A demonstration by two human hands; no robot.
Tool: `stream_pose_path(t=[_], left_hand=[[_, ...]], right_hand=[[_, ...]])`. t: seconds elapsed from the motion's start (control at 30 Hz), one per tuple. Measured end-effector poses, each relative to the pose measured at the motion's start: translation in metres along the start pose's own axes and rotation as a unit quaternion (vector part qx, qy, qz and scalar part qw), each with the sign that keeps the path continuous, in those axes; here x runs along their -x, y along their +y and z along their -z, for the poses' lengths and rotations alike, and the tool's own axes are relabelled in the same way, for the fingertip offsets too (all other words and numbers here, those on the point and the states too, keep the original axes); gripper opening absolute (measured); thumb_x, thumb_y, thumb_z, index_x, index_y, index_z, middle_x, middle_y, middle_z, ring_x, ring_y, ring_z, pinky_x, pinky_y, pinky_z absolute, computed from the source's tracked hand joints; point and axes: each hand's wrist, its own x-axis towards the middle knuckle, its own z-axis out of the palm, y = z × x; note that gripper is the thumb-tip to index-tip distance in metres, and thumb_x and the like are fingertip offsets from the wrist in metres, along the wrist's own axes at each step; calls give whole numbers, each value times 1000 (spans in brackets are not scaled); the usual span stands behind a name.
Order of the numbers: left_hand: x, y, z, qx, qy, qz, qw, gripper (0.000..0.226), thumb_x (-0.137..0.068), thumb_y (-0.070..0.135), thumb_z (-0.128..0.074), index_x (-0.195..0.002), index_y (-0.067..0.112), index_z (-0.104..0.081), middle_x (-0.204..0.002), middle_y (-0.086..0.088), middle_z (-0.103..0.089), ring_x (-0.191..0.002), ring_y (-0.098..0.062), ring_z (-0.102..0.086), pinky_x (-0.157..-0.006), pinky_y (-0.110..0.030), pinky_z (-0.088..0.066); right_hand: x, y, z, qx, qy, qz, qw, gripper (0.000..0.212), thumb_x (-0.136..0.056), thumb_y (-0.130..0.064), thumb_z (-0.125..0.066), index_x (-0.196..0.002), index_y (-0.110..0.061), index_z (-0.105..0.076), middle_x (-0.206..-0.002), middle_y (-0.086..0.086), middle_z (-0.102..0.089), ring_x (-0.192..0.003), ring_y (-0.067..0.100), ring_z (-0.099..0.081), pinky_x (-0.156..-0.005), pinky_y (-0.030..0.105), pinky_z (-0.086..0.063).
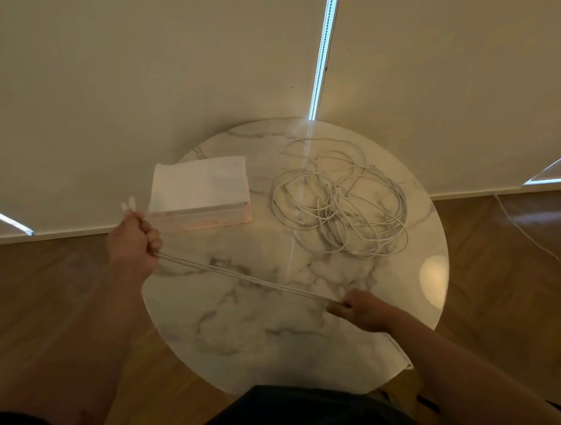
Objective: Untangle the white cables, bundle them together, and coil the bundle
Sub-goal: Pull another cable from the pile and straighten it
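Spanning the near half of the worktop, the straightened strands ran as one taut line from your left hand down and rightward to your right hand. Your left fingers were curled round the strands, with the plug ends standing out beyond the fist. Your right fingers pinched the same strands low over the worktop. The tangle lay loose on the far right of the worktop, beyond the held line and well apart from both hands; your right hand was the nearer. A white box sat left of the tangle. Judgement: any reach for the next cable would have gone forward across the held line.
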Motion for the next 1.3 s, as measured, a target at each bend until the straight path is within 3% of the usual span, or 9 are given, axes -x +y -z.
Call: stream_pose_path(t=[0.27,0.4,0.53,0.63,0.73,0.83,1.0,1.2,1.3], left_hand=[[14,-32,-12,-17,-56,42,997,37,-106,26,-28,-78,15,-49,-40,11,-24,-33,-3,-20,-37,-19,-13],[23,-29,-24,10,-19,-5,1000,36,-103,15,-27,-70,22,-41,-41,12,-24,-34,-3,-19,-40,-20,-9],[38,-37,-34,31,45,-42,998,38,-104,19,-27,-68,23,-38,-41,12,-25,-34,-3,-19,-39,-20,-12],[52,-50,-41,10,37,-40,998,35,-103,19,-29,-70,23,-41,-46,9,-29,-36,-6,-26,-41,-16,-22],[64,-66,-43,-55,13,-11,998,36,-103,27,-31,-71,24,-47,-57,3,-35,-40,-12,-39,-47,-21,-42],[75,-81,-43,-104,-47,6,993,34,-105,32,-32,-77,23,-49,-54,4,-26,-38,-8,-19,-39,-17,-18],[89,-88,-45,-79,-122,64,987,38,-105,35,-32,-100,9,-59,-50,6,-24,-40,-7,-21,-39,-23,-16],[87,-82,-47,-28,-173,105,979,38,-104,30,-32,-73,14,-46,-53,5,-26,-42,-9,-24,-40,-23,-23],[86,-79,-54,-41,-185,100,977,39,-105,28,-28,-73,14,-43,-53,4,-27,-41,-9,-22,-40,-23,-22]], right_hand=[[3,32,5,-15,-65,-4,998,19,-102,-28,-42,-92,-17,-52,-93,-1,-52,-88,20,-50,-73,29,-38],[13,64,19,98,-203,-64,972,25,-99,-16,-49,-100,-1,-69,-93,11,-68,-74,18,-59,-62,20,-46],[11,73,40,133,-259,-77,954,34,-99,-27,-47,-93,1,-65,-97,21,-70,-74,26,-68,-78,36,-58],[-3,74,49,255,-167,-1,952,41,-94,-38,-58,-117,-4,-60,-124,18,-61,-108,32,-61,-85,34,-47],[-23,74,55,213,-18,62,975,33,-92,-40,-55,-103,-10,-66,-113,13,-65,-107,32,-60,-87,36,-48],[-41,65,66,116,162,48,979,24,-92,-23,-50,-109,-14,-65,-111,12,-65,-106,33,-62,-84,36,-49],[-53,62,65,170,194,-62,964,28,-94,-10,-41,-117,-13,-57,-119,9,-55,-112,30,-59,-88,39,-50],[-54,49,64,220,245,-64,942,26,-94,-4,-43,-108,-6,-65,-115,10,-57,-110,29,-53,-89,37,-46],[-50,48,66,241,290,-15,926,9,-81,3,-61,-83,-1,-69,-96,16,-60,-94,36,-56,-78,42,-51]])
